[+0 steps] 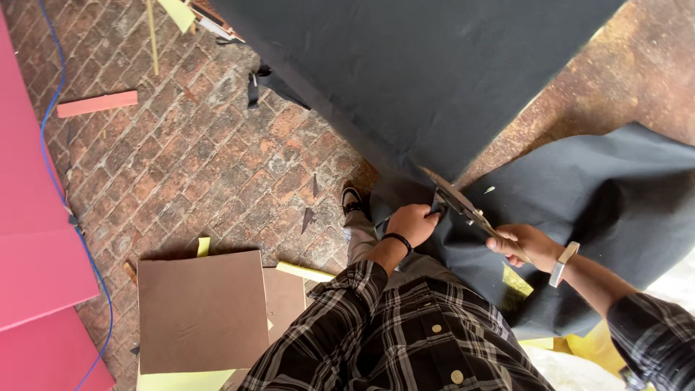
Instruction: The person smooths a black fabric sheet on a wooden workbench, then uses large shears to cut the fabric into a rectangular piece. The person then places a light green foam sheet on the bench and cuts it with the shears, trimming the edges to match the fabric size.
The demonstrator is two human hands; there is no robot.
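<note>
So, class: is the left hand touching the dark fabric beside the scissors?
Touching. The head view shows the left hand with its fingers gripping the dark fabric at the cut edge, beside the scissors.

R hand (pixel 523 245) grips scissors (pixel 463 206) cutting black fabric (pixel 434 72); L hand (pixel 411 223) pinches fabric edge beside blades.

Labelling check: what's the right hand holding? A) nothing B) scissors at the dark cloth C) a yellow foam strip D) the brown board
B: the right hand grips scissors with blades at the dark cloth, which the left hand holds.
</note>
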